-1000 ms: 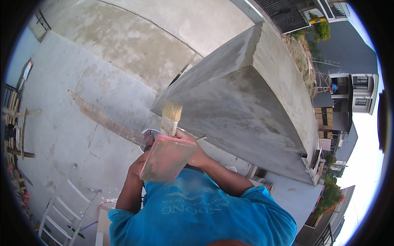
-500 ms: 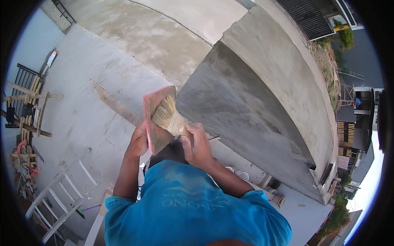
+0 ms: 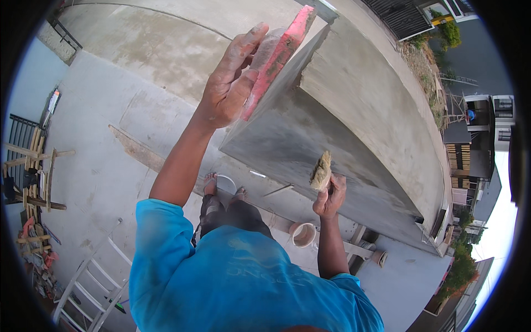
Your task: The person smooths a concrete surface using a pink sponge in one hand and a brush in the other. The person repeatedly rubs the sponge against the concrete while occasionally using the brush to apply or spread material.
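Note:
My left hand [image 3: 232, 83] is raised at the upper middle, wrapped round the handle of a pink plastering float [image 3: 279, 61]. The float stands tilted on edge, its face turned right toward the grey plastered wall [image 3: 332, 149]; whether it touches the wall I cannot tell. Lower and to the right, my right hand [image 3: 332, 196] grips a wide brush [image 3: 321, 172] by its handle. Its bristles point up and are caked with dried-looking plaster. The brush is held in front of the wall's dark, damp-looking face.
A pail [image 3: 303, 235] stands right of my legs, and a pale round basin [image 3: 225, 184] lies by my feet. A long wooden board [image 3: 138, 148] rests on the left. An aluminium ladder [image 3: 94, 282] is at lower left, near timber trestles [image 3: 41, 171].
My left hand has lifted the float up and away toward the wall. My right hand has drawn the brush off the float's face and moved it right.

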A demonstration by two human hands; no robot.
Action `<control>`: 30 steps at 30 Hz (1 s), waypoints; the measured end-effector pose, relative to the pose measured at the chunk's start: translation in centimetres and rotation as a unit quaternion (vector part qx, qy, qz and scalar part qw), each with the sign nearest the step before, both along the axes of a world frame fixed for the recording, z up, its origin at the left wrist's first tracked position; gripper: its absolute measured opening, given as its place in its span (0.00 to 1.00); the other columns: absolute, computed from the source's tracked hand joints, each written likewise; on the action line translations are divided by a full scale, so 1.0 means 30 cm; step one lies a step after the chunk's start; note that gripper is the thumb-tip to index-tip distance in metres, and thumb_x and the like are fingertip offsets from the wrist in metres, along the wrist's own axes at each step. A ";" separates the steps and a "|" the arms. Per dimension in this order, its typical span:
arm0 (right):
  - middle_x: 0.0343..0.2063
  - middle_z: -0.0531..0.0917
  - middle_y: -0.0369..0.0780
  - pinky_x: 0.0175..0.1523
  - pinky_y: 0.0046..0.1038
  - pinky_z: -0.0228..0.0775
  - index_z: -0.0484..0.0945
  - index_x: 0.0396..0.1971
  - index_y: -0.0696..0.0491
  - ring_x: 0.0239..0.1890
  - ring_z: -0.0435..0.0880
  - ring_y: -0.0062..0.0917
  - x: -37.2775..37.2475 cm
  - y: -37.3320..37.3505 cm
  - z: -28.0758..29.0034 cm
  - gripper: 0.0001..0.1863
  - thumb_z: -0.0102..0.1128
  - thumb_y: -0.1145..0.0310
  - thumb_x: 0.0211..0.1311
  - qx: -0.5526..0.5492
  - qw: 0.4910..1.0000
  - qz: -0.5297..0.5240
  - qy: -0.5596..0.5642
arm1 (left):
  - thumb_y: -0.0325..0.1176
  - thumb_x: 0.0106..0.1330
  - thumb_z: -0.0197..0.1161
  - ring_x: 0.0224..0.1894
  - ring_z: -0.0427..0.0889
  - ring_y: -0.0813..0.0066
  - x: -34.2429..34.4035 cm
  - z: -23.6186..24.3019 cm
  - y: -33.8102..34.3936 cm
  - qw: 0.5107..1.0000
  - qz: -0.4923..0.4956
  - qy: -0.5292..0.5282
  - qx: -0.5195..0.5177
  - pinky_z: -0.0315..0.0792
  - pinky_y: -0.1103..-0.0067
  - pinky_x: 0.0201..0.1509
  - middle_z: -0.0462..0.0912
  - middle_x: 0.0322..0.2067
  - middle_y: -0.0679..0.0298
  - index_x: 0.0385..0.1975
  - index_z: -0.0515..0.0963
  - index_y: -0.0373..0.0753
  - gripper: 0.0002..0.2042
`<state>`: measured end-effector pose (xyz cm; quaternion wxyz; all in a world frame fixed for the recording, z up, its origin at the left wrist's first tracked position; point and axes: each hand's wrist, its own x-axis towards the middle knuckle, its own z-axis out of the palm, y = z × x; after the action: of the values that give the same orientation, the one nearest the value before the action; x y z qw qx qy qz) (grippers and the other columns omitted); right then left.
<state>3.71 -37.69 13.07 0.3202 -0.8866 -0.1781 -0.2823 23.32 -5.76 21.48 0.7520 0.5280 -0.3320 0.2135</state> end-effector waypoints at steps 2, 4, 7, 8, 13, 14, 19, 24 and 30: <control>0.39 0.80 0.50 0.43 0.37 0.72 0.71 0.55 0.62 0.38 0.78 0.37 0.013 -0.012 -0.006 0.21 0.54 0.63 0.72 -0.027 0.999 -0.021 -0.002 | 0.24 0.73 0.47 0.63 0.71 0.66 0.042 0.011 -0.026 0.998 -0.027 -0.049 0.015 0.62 0.70 0.72 0.69 0.64 0.56 0.74 0.63 0.37 0.28; 0.40 0.78 0.48 0.44 0.33 0.70 0.71 0.56 0.63 0.39 0.76 0.34 0.015 -0.015 -0.013 0.22 0.53 0.61 0.74 -0.017 0.999 -0.038 0.014 | 0.25 0.74 0.50 0.62 0.72 0.66 0.064 0.028 -0.048 0.996 -0.034 -0.074 0.018 0.64 0.71 0.69 0.69 0.62 0.56 0.73 0.66 0.37 0.26; 0.41 0.77 0.48 0.44 0.31 0.70 0.70 0.57 0.63 0.40 0.76 0.32 0.018 0.005 -0.021 0.23 0.52 0.59 0.75 0.000 0.999 -0.046 0.009 | 0.28 0.76 0.55 0.58 0.73 0.67 0.071 0.059 -0.065 0.998 -0.035 -0.054 0.019 0.69 0.74 0.62 0.71 0.59 0.56 0.72 0.67 0.36 0.25; 0.42 0.76 0.48 0.44 0.31 0.70 0.70 0.57 0.64 0.40 0.76 0.32 0.020 0.011 -0.027 0.23 0.52 0.59 0.75 0.007 0.999 -0.047 0.003 | 0.29 0.77 0.54 0.57 0.74 0.68 0.077 0.065 -0.065 0.997 -0.031 -0.058 0.035 0.71 0.75 0.60 0.71 0.58 0.56 0.72 0.67 0.35 0.24; 0.43 0.76 0.48 0.46 0.31 0.70 0.71 0.57 0.64 0.42 0.76 0.32 0.012 0.008 -0.049 0.24 0.52 0.57 0.75 -0.011 0.998 -0.059 0.007 | 0.28 0.79 0.51 0.51 0.76 0.74 0.131 0.048 -0.071 0.975 0.063 -0.183 0.106 0.74 0.79 0.49 0.71 0.59 0.54 0.70 0.69 0.34 0.22; 0.43 0.76 0.48 0.47 0.31 0.70 0.71 0.57 0.64 0.43 0.75 0.32 0.005 0.007 -0.047 0.25 0.52 0.56 0.75 -0.020 0.998 -0.065 0.014 | 0.27 0.78 0.51 0.52 0.76 0.73 0.133 0.036 -0.072 0.979 0.043 -0.170 0.100 0.73 0.78 0.51 0.72 0.58 0.54 0.70 0.69 0.34 0.21; 0.42 0.76 0.48 0.46 0.32 0.70 0.73 0.54 0.63 0.42 0.75 0.34 0.015 0.024 -0.045 0.25 0.51 0.54 0.75 -0.010 0.997 -0.073 0.009 | 0.21 0.73 0.59 0.53 0.78 0.61 0.102 -0.151 -0.059 0.993 -0.003 -0.026 0.116 0.74 0.71 0.58 0.75 0.53 0.52 0.62 0.76 0.36 0.19; 0.41 0.76 0.48 0.46 0.32 0.70 0.73 0.52 0.63 0.41 0.75 0.33 0.022 0.029 -0.014 0.25 0.51 0.53 0.75 -0.037 0.995 -0.087 0.012 | 0.21 0.75 0.55 0.54 0.78 0.61 0.072 -0.400 -0.036 0.993 -0.019 0.065 0.101 0.73 0.71 0.59 0.74 0.54 0.52 0.62 0.75 0.38 0.18; 0.44 0.79 0.53 0.50 0.40 0.71 0.72 0.53 0.61 0.44 0.79 0.43 -0.007 0.009 -0.034 0.21 0.53 0.58 0.74 -0.006 0.994 -0.095 0.051 | 0.25 0.75 0.55 0.53 0.77 0.63 0.152 0.022 -0.068 0.993 0.003 -0.106 0.041 0.72 0.72 0.59 0.72 0.56 0.54 0.63 0.75 0.39 0.18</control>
<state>3.50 -37.41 12.05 0.2953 -0.9146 -0.0785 -0.2650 27.89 -7.82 22.14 0.6896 0.5335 -0.4167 0.2574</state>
